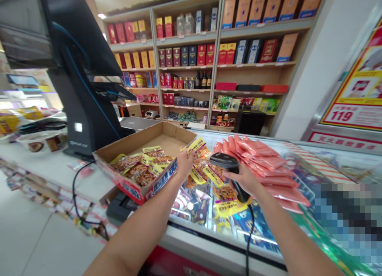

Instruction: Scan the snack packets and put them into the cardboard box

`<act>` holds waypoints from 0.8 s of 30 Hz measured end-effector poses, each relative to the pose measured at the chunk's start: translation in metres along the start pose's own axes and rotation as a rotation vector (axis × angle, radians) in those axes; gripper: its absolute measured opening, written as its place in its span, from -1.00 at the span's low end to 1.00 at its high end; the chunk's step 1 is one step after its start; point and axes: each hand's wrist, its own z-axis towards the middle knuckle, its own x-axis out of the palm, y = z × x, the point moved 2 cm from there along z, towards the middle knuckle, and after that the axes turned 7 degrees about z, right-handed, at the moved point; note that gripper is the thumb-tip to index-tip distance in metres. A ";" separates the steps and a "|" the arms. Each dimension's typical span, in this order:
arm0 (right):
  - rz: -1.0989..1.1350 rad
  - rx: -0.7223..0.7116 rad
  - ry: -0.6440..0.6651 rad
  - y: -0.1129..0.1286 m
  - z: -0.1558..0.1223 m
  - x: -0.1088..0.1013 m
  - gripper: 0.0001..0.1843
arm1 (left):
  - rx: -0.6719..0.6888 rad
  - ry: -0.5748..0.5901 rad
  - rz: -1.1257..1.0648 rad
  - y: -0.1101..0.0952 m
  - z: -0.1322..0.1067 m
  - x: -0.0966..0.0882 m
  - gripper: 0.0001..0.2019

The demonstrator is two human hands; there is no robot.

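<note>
My left hand (185, 163) is closed on the edge of a yellow snack packet (197, 146), just past the right side of an open cardboard box (162, 187). Inside that box lie several more snack packets (134, 168) with clear fronts. A black corded barcode scanner (224, 161) is gripped by its handle in my right hand (244, 179), its head turned left toward the packets. Between and below my hands, loose yellow snack packets (225, 206) rest on the glass counter (205, 224). Some are partly hidden by the scanner and my hand.
Pink-orange packages (262, 158) are stacked to the right of the scanner. A point-of-sale terminal (86, 108) stands at left. The scanner's cable (250, 236) hangs over the counter's front edge. Shelves (185, 69) of boxed goods and bottles line the back wall.
</note>
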 end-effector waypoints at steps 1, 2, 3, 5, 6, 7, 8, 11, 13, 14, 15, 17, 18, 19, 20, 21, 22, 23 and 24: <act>-0.003 0.000 0.002 0.000 0.000 0.000 -0.71 | -0.008 0.003 -0.007 0.000 0.000 0.000 -0.84; -0.004 -0.001 0.001 0.000 0.000 0.000 -0.72 | -0.014 0.006 -0.010 -0.001 0.000 0.000 -0.84; -0.003 -0.002 0.000 -0.001 0.001 0.000 -0.72 | -0.018 0.009 -0.010 -0.001 -0.001 0.000 -0.84; 0.007 -0.007 -0.004 -0.003 0.001 -0.001 -0.72 | -0.017 0.012 -0.001 -0.002 -0.001 0.000 -0.83; 0.014 -0.009 -0.007 -0.004 0.002 -0.001 -0.71 | -0.012 0.013 0.006 -0.002 -0.001 0.000 -0.83; 0.021 -0.011 -0.013 -0.005 0.002 -0.002 -0.70 | -0.007 0.013 0.012 -0.003 -0.002 0.000 -0.82; 0.027 -0.012 -0.022 -0.006 0.003 -0.002 -0.70 | -0.003 0.015 0.017 -0.003 -0.002 0.000 -0.81; 0.045 -0.012 -0.053 -0.009 0.003 -0.002 -0.72 | 0.004 0.014 0.019 -0.005 -0.004 0.000 -0.80; 0.081 -0.021 -0.085 -0.007 0.002 -0.002 -0.74 | 0.009 0.017 0.010 -0.006 -0.004 0.000 -0.81; 0.112 -0.027 -0.106 -0.005 0.001 -0.002 -0.75 | 0.010 0.021 0.006 -0.006 -0.004 0.000 -0.82; 0.150 -0.032 -0.129 -0.003 0.001 -0.003 -0.74 | 0.009 0.029 0.002 -0.006 -0.005 0.001 -0.83; 0.238 -0.039 -0.179 0.001 -0.001 -0.005 -0.69 | 0.001 0.053 0.003 -0.005 -0.006 0.004 -0.85; 0.285 -0.045 -0.207 0.003 -0.001 -0.006 -0.67 | -0.007 0.068 0.007 -0.004 -0.007 0.005 -0.85; 0.329 -0.054 -0.236 0.005 -0.001 -0.008 -0.67 | -0.018 0.087 0.013 -0.003 -0.008 0.007 -0.85; 0.369 -0.063 -0.260 0.006 -0.001 -0.010 -0.67 | -0.031 0.116 0.021 -0.001 -0.009 0.010 -0.86; 0.400 -0.073 -0.280 0.006 -0.001 -0.011 -0.67 | -0.045 0.155 0.030 0.000 -0.010 0.013 -0.87; 0.421 -0.082 -0.294 0.006 -0.001 -0.013 -0.67 | -0.056 0.198 0.040 0.002 -0.011 0.015 -0.89; 0.432 -0.089 -0.301 0.006 0.000 -0.013 -0.67 | -0.053 0.234 0.062 0.003 -0.012 0.017 -0.90; 0.435 -0.096 -0.305 0.005 0.000 -0.014 -0.66 | -0.028 0.249 0.102 0.003 -0.012 0.018 -0.85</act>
